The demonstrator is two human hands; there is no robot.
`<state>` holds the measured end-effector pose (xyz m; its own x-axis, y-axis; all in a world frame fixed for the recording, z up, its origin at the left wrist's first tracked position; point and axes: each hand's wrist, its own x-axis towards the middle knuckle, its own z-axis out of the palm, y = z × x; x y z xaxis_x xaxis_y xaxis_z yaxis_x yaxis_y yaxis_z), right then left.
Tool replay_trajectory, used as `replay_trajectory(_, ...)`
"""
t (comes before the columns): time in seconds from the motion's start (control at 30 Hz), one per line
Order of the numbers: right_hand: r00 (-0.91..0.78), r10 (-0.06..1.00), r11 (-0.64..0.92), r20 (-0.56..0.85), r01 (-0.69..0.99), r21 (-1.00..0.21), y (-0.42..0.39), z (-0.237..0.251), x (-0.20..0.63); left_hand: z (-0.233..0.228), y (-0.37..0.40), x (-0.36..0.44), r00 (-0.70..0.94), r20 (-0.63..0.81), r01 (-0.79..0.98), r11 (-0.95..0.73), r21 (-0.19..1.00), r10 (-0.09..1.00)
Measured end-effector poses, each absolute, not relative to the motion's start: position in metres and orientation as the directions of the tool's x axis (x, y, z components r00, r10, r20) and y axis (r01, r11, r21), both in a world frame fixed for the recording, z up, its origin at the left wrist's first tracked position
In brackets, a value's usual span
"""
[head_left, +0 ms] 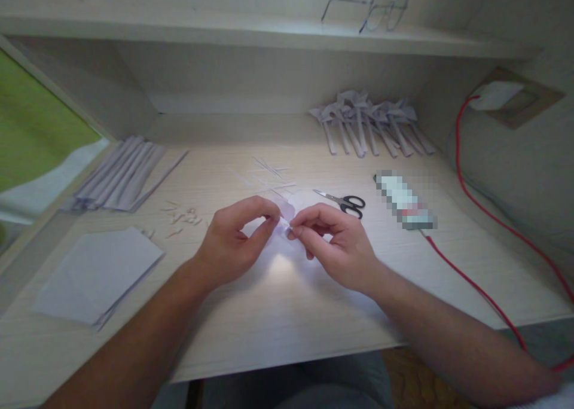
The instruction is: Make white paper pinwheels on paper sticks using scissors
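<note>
Just above the desk, both hands meet at a piece of thin white paper (296, 201). My left hand (235, 235) pinches it from the left between thumb and forefinger. From the other side, the thumb and fingers of my right hand (336, 247) close on a small twisted or folded bit of the same paper. The fingers partly hide the paper, so its full shape cannot be made out. Behind my right hand lies a pair of scissors (345, 202) with black handles. Small rolled paper bits (186, 216) are scattered left of my left hand.
Thin paper strips (269, 173) lie beyond the hands. On the left are paper tubes (121, 173) and a stack of paper sheets (98, 271). Paper pinwheels (363, 119) stand at the back right. A phone (403, 200) has a red cable (475, 295). Glasses (381, 8) rest on the shelf.
</note>
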<state>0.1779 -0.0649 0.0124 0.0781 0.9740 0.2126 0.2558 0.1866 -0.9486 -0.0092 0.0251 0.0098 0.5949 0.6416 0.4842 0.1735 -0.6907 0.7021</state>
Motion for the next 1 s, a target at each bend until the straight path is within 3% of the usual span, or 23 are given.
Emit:
replay_trajectory(0.53,0.158,0.968,0.170,0.194,0.152,-0.974,-0.0635,0.0129,0.1778,0.0138,0.0234,-0.0082,0.529,0.464,0.198,-0.635,0.746,0.710)
replay_trajectory(0.77,0.114,0.969,0.190,0.221,0.228,-0.955,-0.0651,0.0148,0.1780,0.0187,0.0280,-0.0089,0.622,0.488,0.098,-0.680,0.727,0.612)
replay_trajectory(1.0,0.093,0.971,0.186,0.219,0.277,-0.943,-0.0662,0.0128,0.1775,0.0142,0.0255,-0.0093,0.602,0.428,0.141,-0.617,0.774,0.674)
